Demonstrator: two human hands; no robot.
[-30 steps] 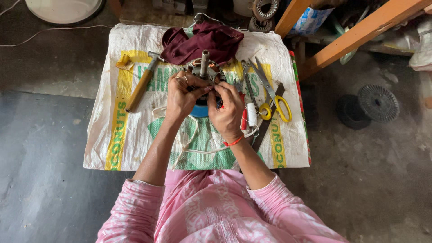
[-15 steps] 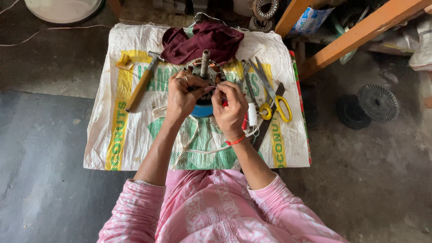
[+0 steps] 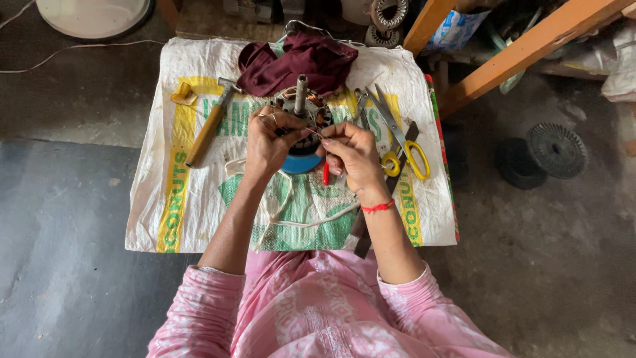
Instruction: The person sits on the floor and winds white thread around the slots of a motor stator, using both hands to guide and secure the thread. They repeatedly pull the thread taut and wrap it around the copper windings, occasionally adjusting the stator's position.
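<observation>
Both hands — left hand (image 3: 268,142), right hand (image 3: 354,156) — pinch thin wire (image 3: 317,134) just over the motor stator (image 3: 303,126)

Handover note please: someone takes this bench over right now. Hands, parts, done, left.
Left hand: fingers pinched at the side of the round motor stator with copper windings and grey steel shaft.
Right hand: pinching a thin wire stretched toward the left.
Stator stands shaft-up over a blue disc on the white woven sack.
Wooden-handled hammer left, yellow-handled scissors right, maroon cloth behind.
Done: cannot tell. Left: the wire in hand is not yet let go.
</observation>
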